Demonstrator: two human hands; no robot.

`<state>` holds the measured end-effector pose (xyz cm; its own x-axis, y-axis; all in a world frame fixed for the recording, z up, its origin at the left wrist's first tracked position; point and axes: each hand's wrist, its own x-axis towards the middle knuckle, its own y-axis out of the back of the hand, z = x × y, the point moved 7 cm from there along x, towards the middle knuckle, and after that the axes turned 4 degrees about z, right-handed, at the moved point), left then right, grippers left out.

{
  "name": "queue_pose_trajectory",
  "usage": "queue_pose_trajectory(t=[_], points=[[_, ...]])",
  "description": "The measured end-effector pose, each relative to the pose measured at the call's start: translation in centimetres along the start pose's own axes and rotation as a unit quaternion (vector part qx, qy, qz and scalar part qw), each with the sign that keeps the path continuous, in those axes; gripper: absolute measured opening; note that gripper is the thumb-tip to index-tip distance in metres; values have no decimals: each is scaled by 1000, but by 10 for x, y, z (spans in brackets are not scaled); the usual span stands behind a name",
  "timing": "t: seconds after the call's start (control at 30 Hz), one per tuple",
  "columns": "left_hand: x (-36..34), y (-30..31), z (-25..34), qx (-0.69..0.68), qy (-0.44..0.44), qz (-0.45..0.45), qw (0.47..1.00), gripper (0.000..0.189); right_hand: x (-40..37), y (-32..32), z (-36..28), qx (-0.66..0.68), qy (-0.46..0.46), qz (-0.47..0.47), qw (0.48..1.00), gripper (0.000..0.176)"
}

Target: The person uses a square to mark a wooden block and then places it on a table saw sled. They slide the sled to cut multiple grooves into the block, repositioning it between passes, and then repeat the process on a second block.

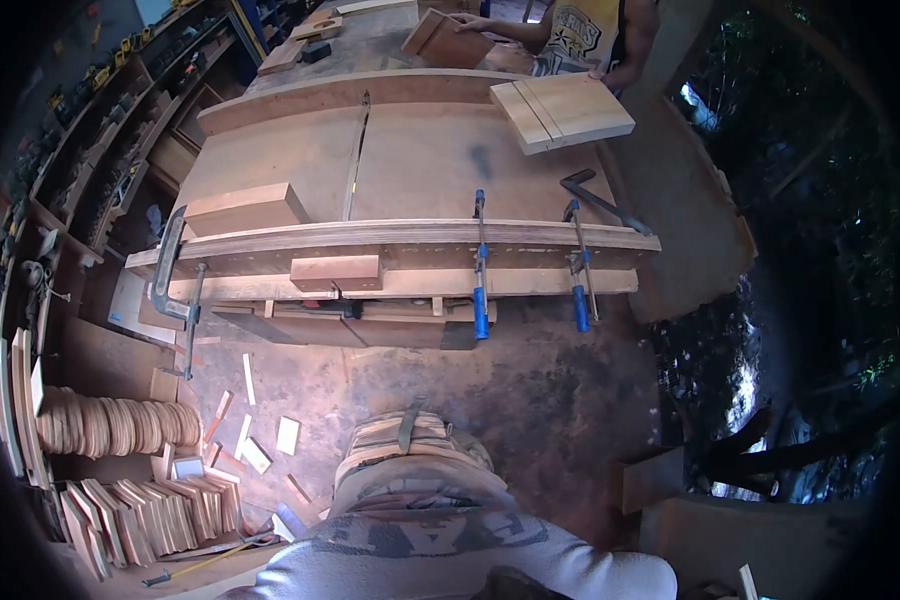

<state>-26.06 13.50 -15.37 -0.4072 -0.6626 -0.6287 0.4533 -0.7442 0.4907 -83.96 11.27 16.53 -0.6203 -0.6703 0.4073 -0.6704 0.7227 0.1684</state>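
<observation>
Along the near edge of the big brown plywood table [420, 160], a long curved wooden strip [390, 236] sits pinned by two blue-handled bar clamps [481, 275] and a grey steel clamp [173, 270], looks like a clamped-up hold. Neither left hand nor right hand is in shot, so apart or together, can't tell. Next move would call for reaching forward to those clamp handles, strip kept steady

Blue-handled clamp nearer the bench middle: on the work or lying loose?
On: the clamp straddles the curved strip at the bench edge, its handle sticking out past it.
</observation>
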Motion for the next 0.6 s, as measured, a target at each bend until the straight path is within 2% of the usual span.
queue_pose_trajectory(t=[0.13, 0.27, 0.43, 0.6], points=[[9, 7, -6, 0, -4, -11, 1000, 42, 91, -6, -49, -25, 71, 33, 997, 43], [12, 16, -17, -2, -7, -15, 1000, 42, 139, -15, -73, -50, 110, 56, 991, 43], [14, 24, -32, -5, -6, -24, 1000, 41, 145, -16, -83, -87, 133, 71, 985, 42], [6, 34, -45, -7, -10, -26, 1000, 40, 118, -31, -64, -98, 102, 59, 988, 41]])
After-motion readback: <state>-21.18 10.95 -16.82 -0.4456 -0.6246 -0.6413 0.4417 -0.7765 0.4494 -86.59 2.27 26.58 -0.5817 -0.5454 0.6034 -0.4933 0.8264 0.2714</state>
